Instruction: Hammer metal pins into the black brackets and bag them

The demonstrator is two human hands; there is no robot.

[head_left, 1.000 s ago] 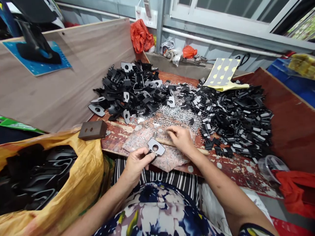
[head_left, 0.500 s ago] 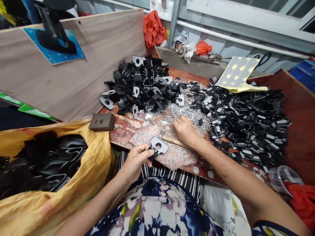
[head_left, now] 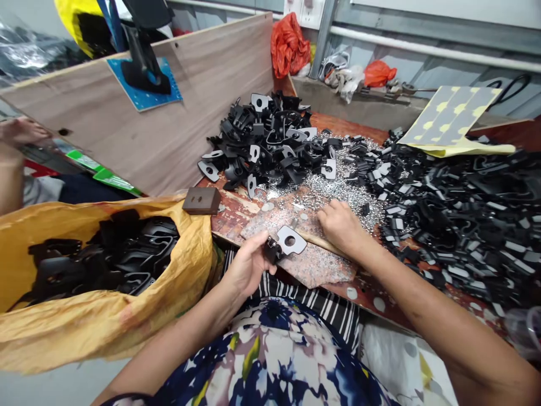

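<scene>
My left hand (head_left: 253,262) grips a black plastic clip (head_left: 274,250) with a flat grey plate (head_left: 291,241) that has a round hole. The plate faces up, held over the near edge of a speckled stone slab (head_left: 315,268). My right hand (head_left: 341,225) is closed at the near edge of a heap of small metal pins (head_left: 329,189); what its fingers hold, if anything, is hidden. Beside that hand a wooden-handled tool (head_left: 319,241) lies across the slab, its metal end partly behind the grey plate.
Black clips with grey plates (head_left: 270,141) are heaped at the back, loose black parts (head_left: 456,214) on the right. A yellow sack (head_left: 198,248) of black parts stands left, near a brown block (head_left: 202,201). A wooden board (head_left: 203,73) rises behind. Another person's hand (head_left: 23,132) shows far left.
The view has swung left, bringing another person's hand into sight. My left hand has turned the clip, so its black part lies left of the plate. My right hand stays by the pins.
</scene>
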